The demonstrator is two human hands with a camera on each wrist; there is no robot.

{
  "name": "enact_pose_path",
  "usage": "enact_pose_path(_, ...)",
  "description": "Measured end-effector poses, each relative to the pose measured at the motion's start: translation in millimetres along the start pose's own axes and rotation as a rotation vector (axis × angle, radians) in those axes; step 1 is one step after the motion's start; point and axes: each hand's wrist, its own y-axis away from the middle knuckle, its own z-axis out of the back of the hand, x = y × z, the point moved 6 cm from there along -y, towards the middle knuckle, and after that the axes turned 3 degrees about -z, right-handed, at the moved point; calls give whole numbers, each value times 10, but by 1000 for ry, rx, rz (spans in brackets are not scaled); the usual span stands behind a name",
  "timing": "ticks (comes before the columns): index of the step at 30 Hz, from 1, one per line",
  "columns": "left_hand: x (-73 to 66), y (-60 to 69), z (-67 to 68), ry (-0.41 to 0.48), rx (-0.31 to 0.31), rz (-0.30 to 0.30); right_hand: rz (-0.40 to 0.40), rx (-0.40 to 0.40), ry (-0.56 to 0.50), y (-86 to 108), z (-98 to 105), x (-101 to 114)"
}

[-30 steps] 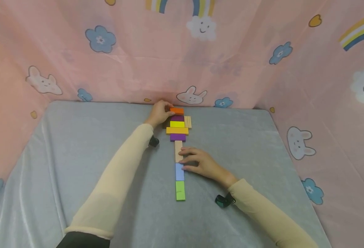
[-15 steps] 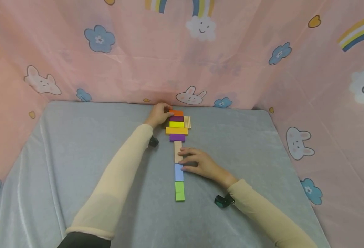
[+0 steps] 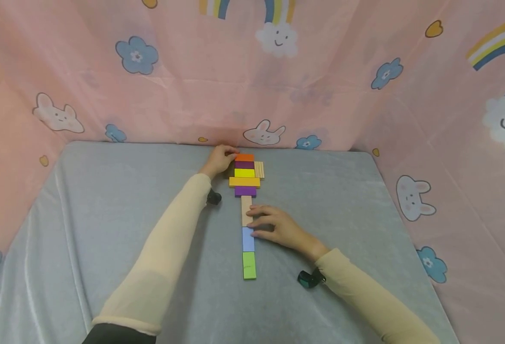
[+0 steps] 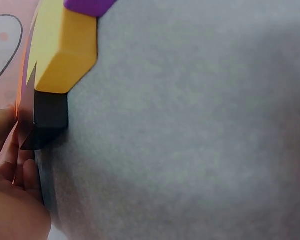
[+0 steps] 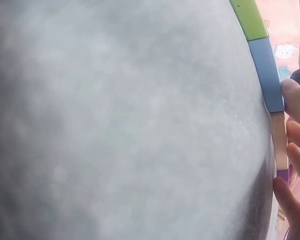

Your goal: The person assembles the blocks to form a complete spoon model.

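Observation:
Coloured wooden blocks lie in a line on the grey cloth. At its far end my left hand (image 3: pixel 220 159) touches the left end of an orange block (image 3: pixel 245 157), thumb and forefinger at its corner. Dark purple (image 3: pixel 244 165), yellow (image 3: pixel 244 173), amber (image 3: pixel 244 182) and purple (image 3: pixel 245 191) blocks follow towards me. My right hand (image 3: pixel 278 224) rests beside the line, spread fingertips at a pale wood block (image 3: pixel 246 210) and a blue block (image 3: pixel 248 239). A green block (image 3: pixel 249 265) forms the near end. In the left wrist view a black block (image 4: pixel 52 110) touches the amber one.
A striped wood block (image 3: pixel 259 170) stands to the right of the yellow one. Grey cloth (image 3: pixel 329 205) covers the table, its far edge close behind the orange block. A pink patterned curtain (image 3: pixel 183 95) hangs behind and at both sides.
The orange block has slid slightly towards me, closer to the dark purple one. My left hand has moved with it, its thumb now drawn back to the block's left end. The right hand stays put.

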Motion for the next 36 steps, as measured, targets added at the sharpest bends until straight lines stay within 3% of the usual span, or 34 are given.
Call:
enact_pose_path(12,45,19,24,-7,17,-1,39,-14,4,-32,-6,4)
enact_pose_path(24,38,85,145,73,67,6,58,-16,-3,-60,-2,8)
enact_pose_path(32,-139,165,302,-37,33,-118,50,4,46,-41,58,11)
enact_pose_path(36,-299,320,379,-91,12,-186,43,35,144,-56,80,36)
